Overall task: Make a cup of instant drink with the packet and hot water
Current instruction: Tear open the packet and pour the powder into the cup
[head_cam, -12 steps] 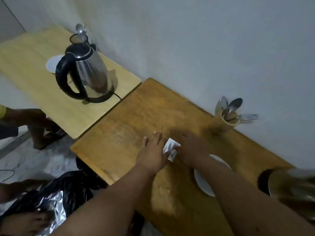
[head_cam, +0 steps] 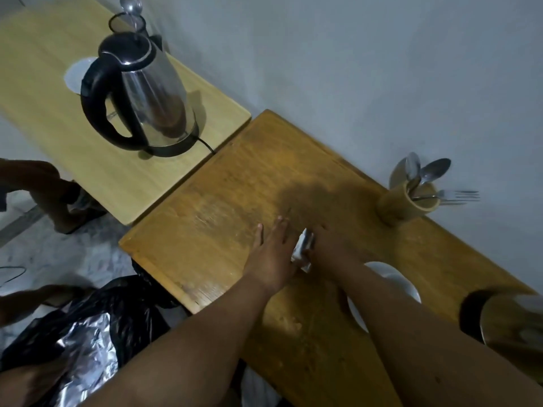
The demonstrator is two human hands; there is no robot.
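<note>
A small white packet [head_cam: 302, 251] sits between my two hands above the darker wooden table [head_cam: 211, 224]. My right hand [head_cam: 329, 248] grips it from the right, fingers curled round it. My left hand [head_cam: 273, 254] touches it from the left with the fingers spread flat; most of the packet is hidden. A steel electric kettle [head_cam: 147, 95] with a black handle stands on its base on the lighter table [head_cam: 88, 171] at the left. A white saucer [head_cam: 390, 289] lies under my right forearm, partly covered.
A wooden holder with spoons and forks [head_cam: 417, 198] stands by the wall. A metal vessel [head_cam: 511, 321] is at the right edge. Behind the kettle lie a white dish [head_cam: 76, 74] and a black wire holder [head_cam: 129, 22]. A black bag with foil [head_cam: 88, 342] lies on the floor. Another person's legs [head_cam: 50, 195] are at left.
The packet has turned more edge-on and is more hidden between my hands. The view has shifted slightly; both hands stay at the same spot on the table.
</note>
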